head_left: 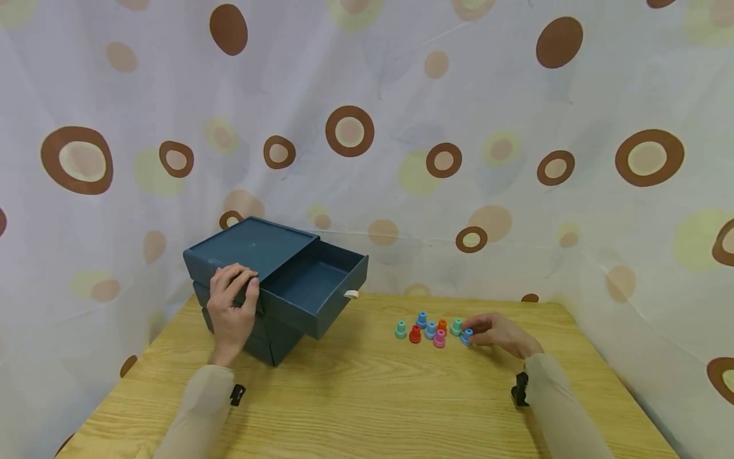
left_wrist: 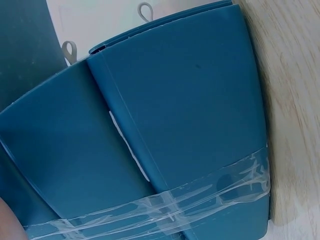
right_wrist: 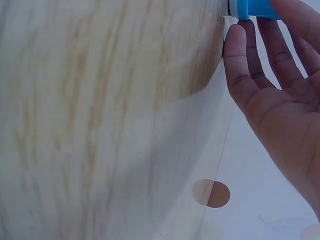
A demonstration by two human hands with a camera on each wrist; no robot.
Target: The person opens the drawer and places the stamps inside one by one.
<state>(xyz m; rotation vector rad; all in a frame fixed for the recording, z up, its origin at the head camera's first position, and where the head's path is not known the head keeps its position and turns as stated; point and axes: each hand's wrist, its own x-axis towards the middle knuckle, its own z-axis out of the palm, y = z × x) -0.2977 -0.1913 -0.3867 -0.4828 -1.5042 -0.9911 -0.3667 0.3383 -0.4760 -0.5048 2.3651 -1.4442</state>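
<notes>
A dark blue drawer unit [head_left: 252, 248] stands at the left of the table, its top drawer [head_left: 309, 284] pulled out and bare inside. My left hand [head_left: 230, 312] rests on the unit's near upper edge, fingers bent over it. In the left wrist view, the unit's side [left_wrist: 185, 110] fills the picture, and only a sliver of that hand [left_wrist: 9, 222] shows. My right hand [head_left: 501, 335] pinches a small blue cone-shaped plastic piece [head_left: 467, 336] at the right end of a group of similar pieces. The right wrist view shows the blue piece [right_wrist: 260, 9] at the fingertips, partly cut off.
Beside the held piece lie green [head_left: 457, 327], pink [head_left: 439, 338], orange [head_left: 442, 326], red [head_left: 415, 334] and several other pieces. A white pull tab [head_left: 352, 294] sticks out from the drawer front. Clear tape [left_wrist: 165, 207] wraps the unit. A patterned curtain [head_left: 390, 191] hangs behind the wooden table [head_left: 367, 401].
</notes>
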